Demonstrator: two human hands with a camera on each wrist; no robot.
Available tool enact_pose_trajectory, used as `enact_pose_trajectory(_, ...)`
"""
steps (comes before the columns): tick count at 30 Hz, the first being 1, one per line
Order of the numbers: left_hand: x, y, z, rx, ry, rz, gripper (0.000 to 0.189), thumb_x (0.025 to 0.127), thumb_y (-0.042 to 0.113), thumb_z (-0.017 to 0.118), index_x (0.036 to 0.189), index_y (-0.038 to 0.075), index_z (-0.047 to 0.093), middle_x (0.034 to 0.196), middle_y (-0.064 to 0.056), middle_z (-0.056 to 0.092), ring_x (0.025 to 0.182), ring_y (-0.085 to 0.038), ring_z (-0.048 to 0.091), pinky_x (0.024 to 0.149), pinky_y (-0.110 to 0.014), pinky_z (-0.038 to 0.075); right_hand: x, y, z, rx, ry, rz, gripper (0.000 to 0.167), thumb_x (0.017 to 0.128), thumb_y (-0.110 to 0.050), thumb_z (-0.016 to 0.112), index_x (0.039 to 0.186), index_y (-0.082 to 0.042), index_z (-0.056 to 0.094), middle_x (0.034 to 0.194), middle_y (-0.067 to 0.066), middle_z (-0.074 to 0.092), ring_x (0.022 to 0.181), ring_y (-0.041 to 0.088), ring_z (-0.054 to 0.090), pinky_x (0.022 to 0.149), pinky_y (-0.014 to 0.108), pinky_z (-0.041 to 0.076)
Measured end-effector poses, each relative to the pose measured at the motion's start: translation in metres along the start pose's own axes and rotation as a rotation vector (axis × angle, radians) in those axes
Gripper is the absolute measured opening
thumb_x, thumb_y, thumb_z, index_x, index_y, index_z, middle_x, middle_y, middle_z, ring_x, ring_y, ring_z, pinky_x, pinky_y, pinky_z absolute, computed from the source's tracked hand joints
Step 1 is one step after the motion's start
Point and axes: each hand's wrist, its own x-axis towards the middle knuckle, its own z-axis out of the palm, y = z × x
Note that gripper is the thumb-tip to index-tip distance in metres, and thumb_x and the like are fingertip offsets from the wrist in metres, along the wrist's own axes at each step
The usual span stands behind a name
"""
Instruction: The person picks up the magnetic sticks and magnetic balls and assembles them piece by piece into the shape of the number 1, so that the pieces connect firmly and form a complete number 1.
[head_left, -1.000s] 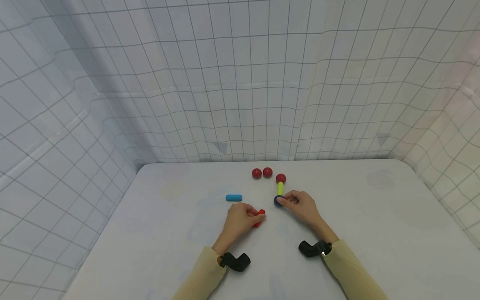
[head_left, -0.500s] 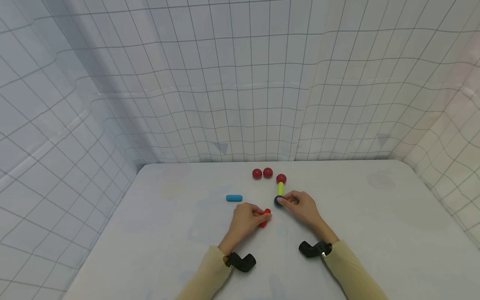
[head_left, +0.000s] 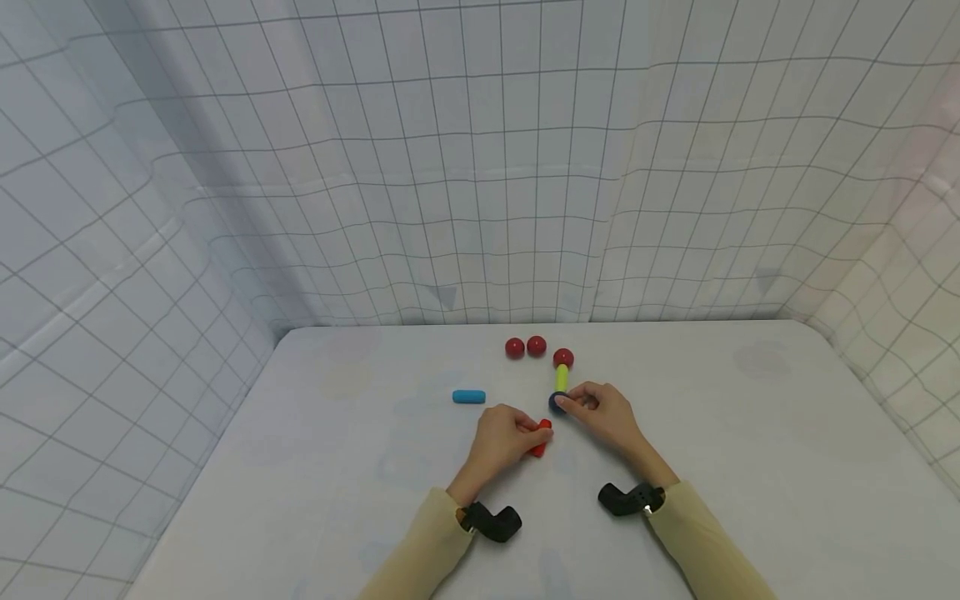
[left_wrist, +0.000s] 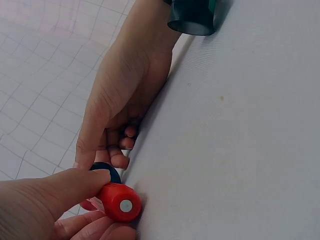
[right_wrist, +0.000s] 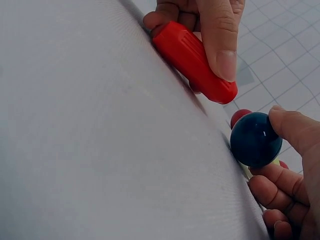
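Before gridded backdrop (head_left: 480, 167): two hands (head_left: 502, 435), four balls (right_wrist: 256, 140), three rods (right_wrist: 191, 60)

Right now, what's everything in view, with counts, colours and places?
Flat table: 1, white, underneath.
Grid-lined hangings: count unclear, white, behind and beside it.
Shiny ball: 1, dark blue, roughly mid-table.
Slim rod: 1, yellow-green, beyond that ball.
Glossy balls: 3, red, one at the slim rod's far end, two leftward.
Short rod: 1, blue, left of the slim rod.
Ridged rod: 1, red, nearer than the blue ball.
Wrist cameras: 2, black, one per wrist.
Sleeves: 2, pale yellow, on both arms.
Left hand: 1, gripping the red rod.
Right hand: 1, pinching the blue ball.
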Motion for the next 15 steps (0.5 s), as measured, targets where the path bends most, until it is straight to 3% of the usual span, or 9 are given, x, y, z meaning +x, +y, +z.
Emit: enact_pose_trajectory(15, 0.0035, 0.0025, 0.0064, -0.041, 0.021, 0.017, 0.027, 0.076, 0.031, 0.080, 0.078, 0.005, 0.076, 0.053, 0.010, 0.058, 0.044, -0.005, 0.051, 0.042, -0.021, 0.039, 0.0001, -0.0005, 0.0001, 0.004, -0.008, -0.012, 0.025, 0.083, -0.036, 0.073, 0.086, -0.011, 0.070, 0.068, -0.004, 0.054, 0.069, 0.015, 0.048, 0.061, 0.030, 0.037)
